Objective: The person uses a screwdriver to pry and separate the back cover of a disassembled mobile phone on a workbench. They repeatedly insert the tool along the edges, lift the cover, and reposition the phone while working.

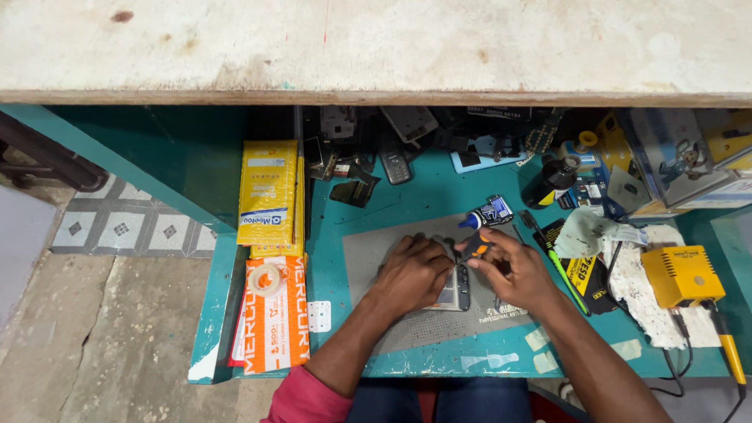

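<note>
both hands bent inward: left (413,270) grasping phone (454,291), right (513,270) gripping screwdriver (475,248).

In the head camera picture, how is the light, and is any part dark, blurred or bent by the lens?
Head view: even, soft light falls on the teal bench, and both hands, left hand and right hand, look sharp; the back of the bench under the pale shelf is in deep shadow, so the clutter there is hard to read; the shelf edge looks slightly curved, a wide-lens effect; no strong glare.
</note>
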